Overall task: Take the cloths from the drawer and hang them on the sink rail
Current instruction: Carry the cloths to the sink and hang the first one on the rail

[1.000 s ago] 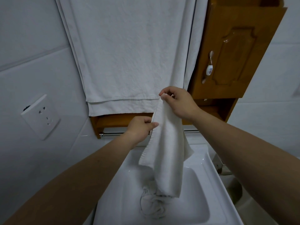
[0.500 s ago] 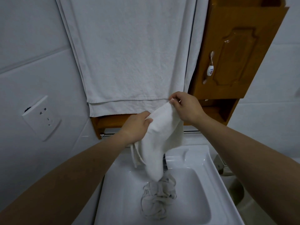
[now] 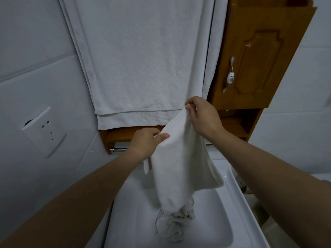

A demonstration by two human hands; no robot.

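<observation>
- I have one white cloth [image 3: 179, 167] held up over the sink [image 3: 234, 190], its top edge stretched on a slant between both hands.
- Left hand [image 3: 145, 143]: fingers [image 3: 163, 136] curled, thumb pinching the lower end of that edge.
- Right hand [image 3: 204, 119]: fingers clamped on the higher end, just in front of the hem of the large towel [image 3: 143, 59] on the wall.
- The cloth's body hangs free. Its tail reaches down to a second cloth [image 3: 173, 224], which lies crumpled in the basin. I cannot tell whether the two touch.
- The rail [image 3: 120, 149] is a chrome bar under the wooden shelf [image 3: 121, 135], behind my hands. The stretches showing on either side of the hands are bare.
- The drawer is out of view, so I cannot say whether more cloths wait there.
- My read on progress:
  - Fetching looks done for these two cloths.
  - Nothing is hung yet.
  - The first cloth is spread ready to drape over the bar.
  - The second has yet to be lifted from the basin.
</observation>
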